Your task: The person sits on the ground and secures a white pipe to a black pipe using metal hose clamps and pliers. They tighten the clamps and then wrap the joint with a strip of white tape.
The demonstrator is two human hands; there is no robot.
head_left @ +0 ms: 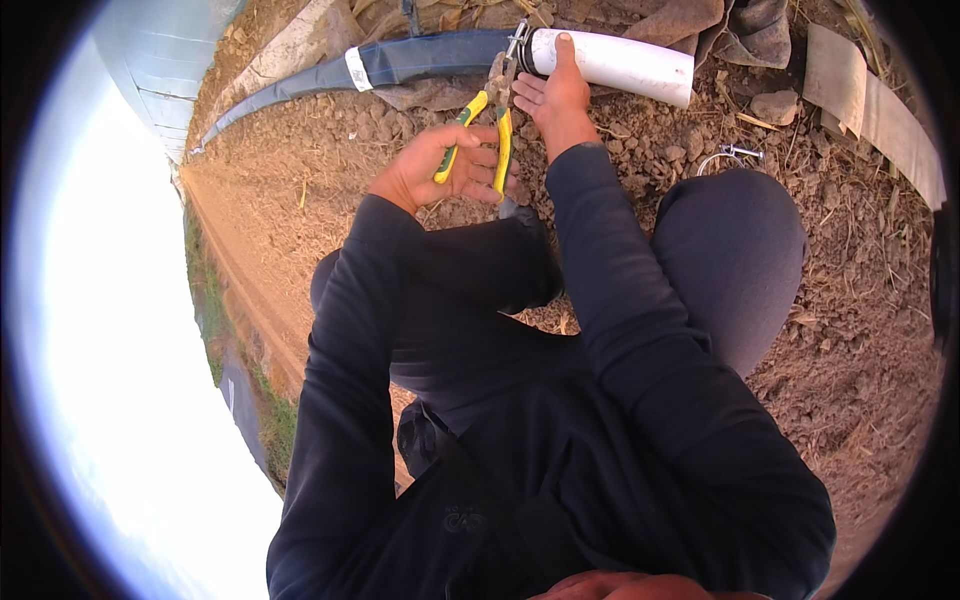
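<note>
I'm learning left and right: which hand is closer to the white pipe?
Right. The right hand is at the left end of the white pipe; the left hand is farther left, holding pliers.

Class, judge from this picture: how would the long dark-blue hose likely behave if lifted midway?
The long dark-blue hose would probably sag, since it curves along the brown soil and looks creased. It seems unlikely to roll freely, given that long bend. Lifting might also tug the silvery metal clamp at its right end, beside the white cylindrical pipe.
</note>
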